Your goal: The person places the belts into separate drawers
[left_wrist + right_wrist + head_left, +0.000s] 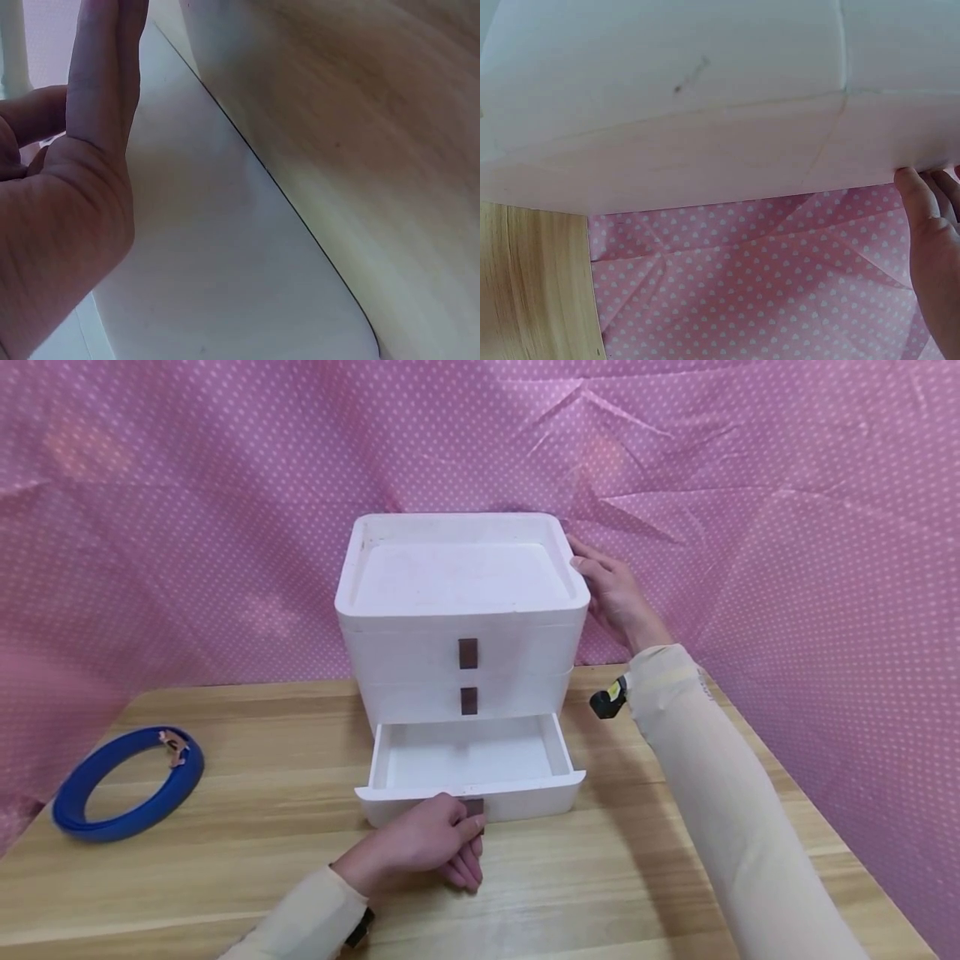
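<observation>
Pale wood-grain surface, backed and flanked by pink polka-dot cloth hung in creases down to the far edge. Centred toward the far side, a white three-drawer box, top two drawers closed, each with a small brown tab. Bottom drawer pulled out toward the near side, interior bare and white. Left hand at the drawer's front, fingers curled and pinching its brown tab. Right hand flat against the box's right upper corner, fingers straight and held close together along the rim. Cream sleeves on both arms. Well apart at the left, a coiled blue belt lying on the wood.
</observation>
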A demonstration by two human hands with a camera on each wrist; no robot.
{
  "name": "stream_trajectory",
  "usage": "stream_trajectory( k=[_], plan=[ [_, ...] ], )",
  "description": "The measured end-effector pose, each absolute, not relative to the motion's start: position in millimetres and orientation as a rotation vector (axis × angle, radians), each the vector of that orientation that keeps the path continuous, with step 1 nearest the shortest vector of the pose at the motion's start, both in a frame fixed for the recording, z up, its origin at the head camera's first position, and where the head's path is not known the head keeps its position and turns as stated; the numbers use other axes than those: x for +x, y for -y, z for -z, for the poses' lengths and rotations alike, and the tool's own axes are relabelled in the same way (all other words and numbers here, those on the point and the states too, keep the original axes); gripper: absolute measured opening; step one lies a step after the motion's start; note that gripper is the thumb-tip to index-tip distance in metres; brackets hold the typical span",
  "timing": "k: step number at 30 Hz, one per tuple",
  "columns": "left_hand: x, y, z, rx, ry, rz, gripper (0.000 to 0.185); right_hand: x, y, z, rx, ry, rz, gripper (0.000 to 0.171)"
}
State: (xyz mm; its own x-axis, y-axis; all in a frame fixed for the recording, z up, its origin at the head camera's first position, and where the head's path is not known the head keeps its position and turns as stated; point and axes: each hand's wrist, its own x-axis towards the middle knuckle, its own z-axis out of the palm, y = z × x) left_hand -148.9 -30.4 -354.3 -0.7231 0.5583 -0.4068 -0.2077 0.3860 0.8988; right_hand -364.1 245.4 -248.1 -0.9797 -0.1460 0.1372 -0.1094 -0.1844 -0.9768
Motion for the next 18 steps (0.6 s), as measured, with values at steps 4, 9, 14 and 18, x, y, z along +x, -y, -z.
stream_trajectory(
  k=[4, 9, 14, 18],
  plan=[
    [-148.3, 31.1, 354.4, 0.314, -1.949, -1.404, 0.036, -363.4, -245.7, 248.5, -0.322, -1.974, 2.392, 0.051],
    [-147.9, 31.4, 353.7, 0.316, -1.96, -1.391, 0.037, -363.8, -245.8, 248.1, -0.314, -1.966, 2.398, 0.051],
    [-148.2, 31.1, 354.4, 0.342, -2.024, -1.338, 0.037, -364.5, -245.5, 248.0, -0.316, -1.971, 2.392, 0.05],
    [-148.8, 30.2, 355.7, 0.357, -2.044, -1.322, 0.036, -364.3, -245.9, 248.1, -0.316, -1.979, 2.385, 0.05]
  ],
)
